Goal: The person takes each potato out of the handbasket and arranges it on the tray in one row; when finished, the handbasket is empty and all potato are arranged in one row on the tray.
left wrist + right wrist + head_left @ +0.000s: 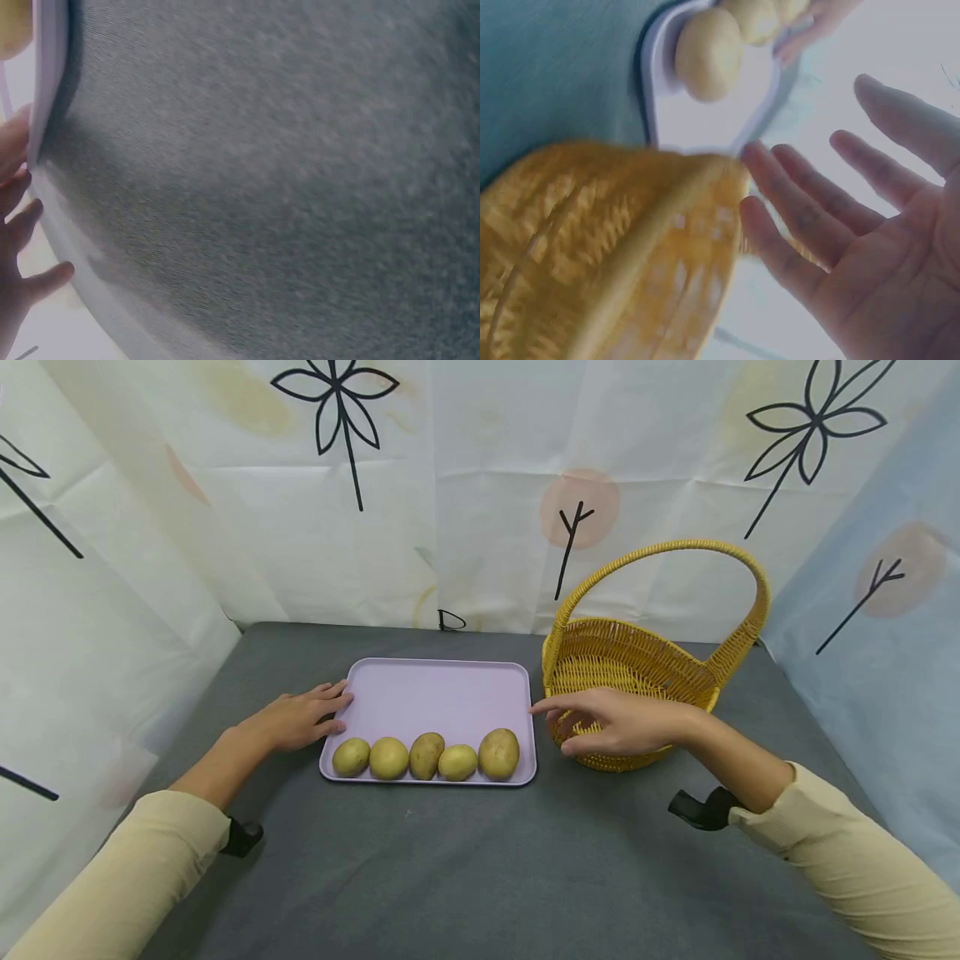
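A lilac tray lies on the grey cloth with several potatoes in a row along its near edge. The largest potato is at the right end; a smaller potato sits at the left end. My left hand rests at the tray's left rim, fingers stretched out over it. My right hand is between the tray and a yellow wicker basket, overlapping the basket's front in the head view. Its fingers are spread and hold nothing, as the right wrist view shows, with the palm facing the camera.
The basket's tall arched handle rises above the right hand. Patterned white curtains hang behind and at both sides of the grey-covered table. A dark wrist strap hangs below the right sleeve.
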Demonstrator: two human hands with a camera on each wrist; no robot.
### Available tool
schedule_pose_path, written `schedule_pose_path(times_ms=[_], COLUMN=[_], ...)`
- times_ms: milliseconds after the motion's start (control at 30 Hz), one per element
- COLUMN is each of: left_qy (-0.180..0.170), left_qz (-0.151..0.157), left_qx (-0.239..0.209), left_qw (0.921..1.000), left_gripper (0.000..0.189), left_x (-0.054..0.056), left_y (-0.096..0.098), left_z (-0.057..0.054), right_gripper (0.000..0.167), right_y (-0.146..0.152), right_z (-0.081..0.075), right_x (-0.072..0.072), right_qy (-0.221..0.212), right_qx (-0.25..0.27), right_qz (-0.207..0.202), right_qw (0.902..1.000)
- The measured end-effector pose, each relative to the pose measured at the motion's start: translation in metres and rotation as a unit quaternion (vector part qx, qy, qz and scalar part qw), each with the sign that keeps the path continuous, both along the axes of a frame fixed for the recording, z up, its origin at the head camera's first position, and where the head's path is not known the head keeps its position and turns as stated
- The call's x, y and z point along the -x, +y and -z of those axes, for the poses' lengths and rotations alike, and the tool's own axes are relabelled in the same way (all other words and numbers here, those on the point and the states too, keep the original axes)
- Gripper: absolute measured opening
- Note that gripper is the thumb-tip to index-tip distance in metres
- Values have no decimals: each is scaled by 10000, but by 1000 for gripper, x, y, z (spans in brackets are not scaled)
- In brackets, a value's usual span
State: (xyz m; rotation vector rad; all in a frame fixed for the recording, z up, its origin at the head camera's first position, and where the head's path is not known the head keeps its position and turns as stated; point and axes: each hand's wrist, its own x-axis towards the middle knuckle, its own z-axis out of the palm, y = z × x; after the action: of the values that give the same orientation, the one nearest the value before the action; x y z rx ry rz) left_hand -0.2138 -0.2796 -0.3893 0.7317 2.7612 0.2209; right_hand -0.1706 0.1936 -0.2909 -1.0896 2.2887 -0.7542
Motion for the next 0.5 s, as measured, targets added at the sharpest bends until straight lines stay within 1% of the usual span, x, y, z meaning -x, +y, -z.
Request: schedule_pose_path(times_ms=[133,267,333,400,467,500], left_qy=[-45,-83,-79,-78,-69,-53], left_qz=[24,10,17,6,-1,-9], left_qx=[165,349,396,399,383,370], left_qw=[9999,9994,9992,9992,9992,9993], left_gripper=[61,60,60,59,59,59], left_x=[2,4,4,5,4,4], left_y=[2,5,7,8,9,9], left_z=[-3,-7,-9,-10,-12,-12], right_gripper=[50,47,46,45,45,45], right_y=[36,73,92,111,130,139], right_z=[-9,-17,-19,-20,-19,-18], right_x=[-6,-14,-17,-20,-22,-22], right_qy=[183,420,660,1015,1398,1523], right_qx=[197,313,380,482,541,558], right_qz=[493,1138,1354,1487,1701,1824], right_qw=[9984,9921,9879,9825,9739,9698])
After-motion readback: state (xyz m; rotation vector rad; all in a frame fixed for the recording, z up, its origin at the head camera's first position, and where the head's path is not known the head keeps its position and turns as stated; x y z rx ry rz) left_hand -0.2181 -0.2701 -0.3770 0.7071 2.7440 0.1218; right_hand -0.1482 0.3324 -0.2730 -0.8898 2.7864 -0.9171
